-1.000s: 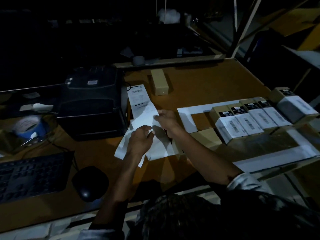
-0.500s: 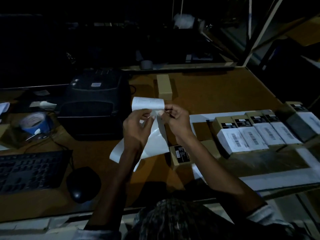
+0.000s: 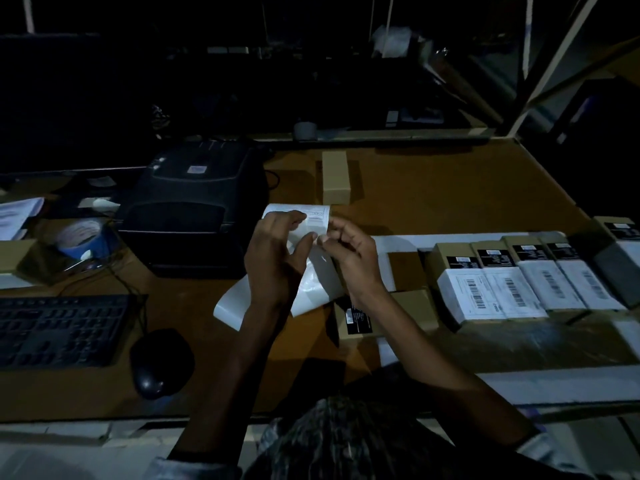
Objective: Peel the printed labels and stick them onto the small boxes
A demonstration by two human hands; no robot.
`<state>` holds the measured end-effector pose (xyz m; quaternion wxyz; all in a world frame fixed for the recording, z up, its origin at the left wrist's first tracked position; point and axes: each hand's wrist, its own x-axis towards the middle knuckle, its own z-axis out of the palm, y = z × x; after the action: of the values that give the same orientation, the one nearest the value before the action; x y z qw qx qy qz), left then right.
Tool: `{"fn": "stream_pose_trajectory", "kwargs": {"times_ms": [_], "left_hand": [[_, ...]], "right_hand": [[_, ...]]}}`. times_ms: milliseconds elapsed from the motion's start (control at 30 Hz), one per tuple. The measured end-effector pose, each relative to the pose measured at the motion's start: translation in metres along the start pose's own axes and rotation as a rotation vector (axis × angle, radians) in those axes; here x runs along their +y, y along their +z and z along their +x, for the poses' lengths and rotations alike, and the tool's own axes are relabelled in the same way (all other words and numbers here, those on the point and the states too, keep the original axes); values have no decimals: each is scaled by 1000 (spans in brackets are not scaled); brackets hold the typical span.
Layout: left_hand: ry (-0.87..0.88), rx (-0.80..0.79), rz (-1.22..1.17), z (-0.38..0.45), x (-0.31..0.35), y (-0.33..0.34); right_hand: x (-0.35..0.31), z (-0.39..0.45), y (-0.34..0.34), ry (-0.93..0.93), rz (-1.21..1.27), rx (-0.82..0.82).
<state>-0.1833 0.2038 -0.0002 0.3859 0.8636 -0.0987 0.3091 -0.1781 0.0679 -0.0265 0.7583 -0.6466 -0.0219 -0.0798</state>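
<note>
Both grips meet on the white printed label strip [image 3: 313, 216], held up above the brown table [image 3: 433, 188]: the left hand [image 3: 277, 261] pinches it with thumb and curled fingers near its upper part, and the right hand [image 3: 349, 254] pinches its right edge with thumb and fingertips, just beside the left thumb. The glossy white backing paper [image 3: 235, 299] hangs down from the hands and trails onto the table below the left wrist.

Just under the right wrist lies a small brown cardboard box with a black sticker [image 3: 360, 320], unlabelled on its visible part. To the right stands a row of small brown boxes with white barcode labels [image 3: 512, 289], side by side and touching. Another plain brown box [image 3: 335, 176] lies farther back, beyond the hands.

A black label printer [image 3: 194, 209] sits left of the hands; a blue tape roll [image 3: 83, 237], a black keyboard [image 3: 62, 330] and a black mouse [image 3: 161, 362] lie at the left
</note>
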Motion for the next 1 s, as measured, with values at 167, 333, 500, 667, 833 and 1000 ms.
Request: {"fn": "stream_pose_trajectory", "kwargs": {"times_ms": [167, 333, 500, 667, 833, 1000], "left_hand": [[-46, -76, 37, -12, -7, -1], [25, -126, 76, -14, -8, -7], [96, -165, 108, -16, -10, -9], [152, -204, 135, -16, -14, -12], [234, -242, 159, -12, -19, -19], [255, -300, 155, -9, -19, -23]], "right_hand": [[18, -6, -1, 42, -114, 18], [19, -12, 3, 18, -201, 26], [17, -11, 2, -32, -263, 46], [20, -16, 1, -76, -298, 7], [25, -19, 1, -98, -330, -14], [27, -22, 1, -127, -363, -18]]}}
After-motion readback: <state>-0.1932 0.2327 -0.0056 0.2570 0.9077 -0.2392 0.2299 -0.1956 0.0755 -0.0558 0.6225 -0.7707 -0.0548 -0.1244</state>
